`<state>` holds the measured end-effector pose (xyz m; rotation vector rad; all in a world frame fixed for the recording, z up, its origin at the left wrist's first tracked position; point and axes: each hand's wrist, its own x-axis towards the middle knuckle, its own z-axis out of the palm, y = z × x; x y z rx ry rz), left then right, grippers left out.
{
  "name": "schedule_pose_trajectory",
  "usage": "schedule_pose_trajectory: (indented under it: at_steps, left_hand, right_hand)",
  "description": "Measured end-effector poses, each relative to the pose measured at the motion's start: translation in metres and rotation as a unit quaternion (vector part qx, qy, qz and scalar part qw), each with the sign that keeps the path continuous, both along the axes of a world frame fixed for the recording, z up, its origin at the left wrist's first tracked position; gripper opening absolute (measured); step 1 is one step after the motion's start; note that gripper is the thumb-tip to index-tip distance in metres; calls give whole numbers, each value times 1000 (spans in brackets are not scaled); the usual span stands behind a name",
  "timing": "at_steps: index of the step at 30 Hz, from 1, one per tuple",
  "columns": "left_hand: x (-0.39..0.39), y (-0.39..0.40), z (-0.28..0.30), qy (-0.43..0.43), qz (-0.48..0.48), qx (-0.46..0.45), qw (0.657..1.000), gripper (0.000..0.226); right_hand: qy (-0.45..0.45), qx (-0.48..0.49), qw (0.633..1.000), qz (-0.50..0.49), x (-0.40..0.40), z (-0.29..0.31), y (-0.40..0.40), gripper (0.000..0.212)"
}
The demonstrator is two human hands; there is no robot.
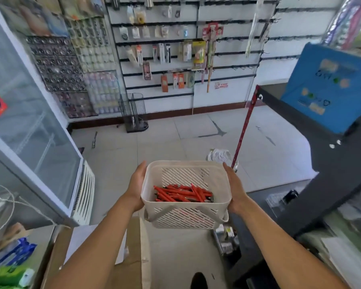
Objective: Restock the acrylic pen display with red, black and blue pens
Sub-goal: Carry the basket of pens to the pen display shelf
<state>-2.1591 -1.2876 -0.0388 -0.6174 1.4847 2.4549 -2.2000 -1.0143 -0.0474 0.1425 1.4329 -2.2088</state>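
The cream slotted basket [186, 193] is carried between the two hands, clear of any support. The left hand [137, 187] is laid flat against its left wall with the fingers straight; the right hand [234, 189] is pressed against the right wall in the same way. Whether fingertips are hooked under the base cannot be told, since that part is hidden by the basket.

Inside the basket, between the hands, a heap of red pens [183, 193] is seen, with a few darker barrels showing underneath; black or blue cannot be told for certain. The folded basket handle [165, 211] hangs against the near wall, unused.

Beyond the right hand, a dark counter [313, 147] is seen, with a blue box [329, 84] on it. Beyond the left hand stands a glass-door fridge [29, 122]. Ahead lies tiled floor [154, 142], then a slat wall [175, 49] hung with packets. The acrylic pen display cannot be identified with any certainty in this view.

The restocking is judged barely begun: the stock is only being carried. Because the basket is held by side pressure alone, it could slip if the squeeze is relaxed, or tilt and spill pens onto the floor. A knock against the counter edge at the right could cause the same.
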Motion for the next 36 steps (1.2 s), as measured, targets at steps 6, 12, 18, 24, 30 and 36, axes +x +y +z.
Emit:
schedule_pose_trajectory:
  at_steps: [6,12,18,24,30,36]
  left_hand:
    - [-109,-3,11,13,10,-13,1000,57]
    - [-200,-5,14,18,-5,9,1000,62]
    - [-293,-9,6,7,-44,31,999,62]
    - [-416,-30,-6,13,-85,28,996,63]
    - [-535,-48,8,31,-131,15,991,64]
    - [-617,-34,16,35,-192,-1,981,60]
  right_hand:
    - [22,-14,999,22,-109,7,-1,52]
    - [10,17,1000,-11,-194,13,0,55]
    - [-21,60,997,-53,-276,2,1,76]
    - [-38,40,995,-88,-373,-6,-24,74]
    - [-12,0,991,-134,-456,15,-47,67]
    - [-9,-7,977,-213,-509,10,-33,75]
